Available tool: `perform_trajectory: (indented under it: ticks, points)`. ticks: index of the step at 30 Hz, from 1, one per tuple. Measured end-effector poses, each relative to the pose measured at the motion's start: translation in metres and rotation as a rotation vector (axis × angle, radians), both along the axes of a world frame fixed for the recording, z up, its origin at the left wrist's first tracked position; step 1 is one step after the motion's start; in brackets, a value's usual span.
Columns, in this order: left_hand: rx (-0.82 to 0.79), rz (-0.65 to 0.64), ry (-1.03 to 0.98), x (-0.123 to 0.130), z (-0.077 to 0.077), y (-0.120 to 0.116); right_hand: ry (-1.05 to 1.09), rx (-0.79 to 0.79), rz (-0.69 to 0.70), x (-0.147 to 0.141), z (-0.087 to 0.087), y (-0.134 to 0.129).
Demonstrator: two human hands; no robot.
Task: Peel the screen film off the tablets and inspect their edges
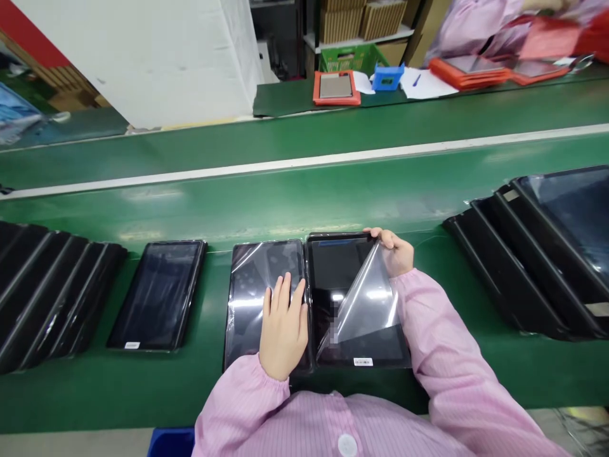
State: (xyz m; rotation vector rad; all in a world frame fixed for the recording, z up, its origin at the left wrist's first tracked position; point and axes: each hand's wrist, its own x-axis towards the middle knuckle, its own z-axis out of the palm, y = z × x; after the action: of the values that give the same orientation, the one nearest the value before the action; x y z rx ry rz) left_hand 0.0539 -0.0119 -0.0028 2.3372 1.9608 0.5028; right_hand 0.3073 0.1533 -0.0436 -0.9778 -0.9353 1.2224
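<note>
Two dark tablets lie side by side in front of me on the green surface. My left hand rests flat on the left tablet, fingers spread. At the upper right corner of the right tablet, my right hand pinches the corner of a clear film. The film is folded back diagonally across the screen, its lower part still on the tablet. A white barcode label sits at that tablet's bottom edge.
Another tablet lies further left, beside a row of overlapping tablets. More overlapping tablets are at the right. Beyond the white strip stand a blue holder and red-cased devices. A person is at the top right.
</note>
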Motion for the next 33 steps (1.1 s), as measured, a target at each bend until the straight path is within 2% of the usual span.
perform_trajectory:
  ticks: [13,18,22,26,29,33]
  points:
    - [-0.081,0.007,-0.064,-0.002,0.004,0.000,0.123,-0.051,0.059,0.004,-0.004,0.005]
    - [-0.108,-0.026,-0.119,-0.005,0.004,-0.001,0.066,-0.024,0.071,0.003,-0.002,0.008]
    - [-0.126,-0.068,-0.171,-0.010,0.004,-0.003,-0.079,0.038,0.110,0.004,0.020,0.006]
    - [-0.120,-0.094,-0.166,-0.011,0.004,-0.003,-0.508,0.158,0.229,0.012,0.065,-0.002]
    - [-0.117,-0.075,-0.107,-0.008,0.004,-0.002,-0.795,0.130,0.337,0.017,0.092,-0.010]
    - [-0.120,-0.038,-0.052,-0.005,0.003,-0.001,-1.047,0.098,0.343,0.017,0.104,-0.017]
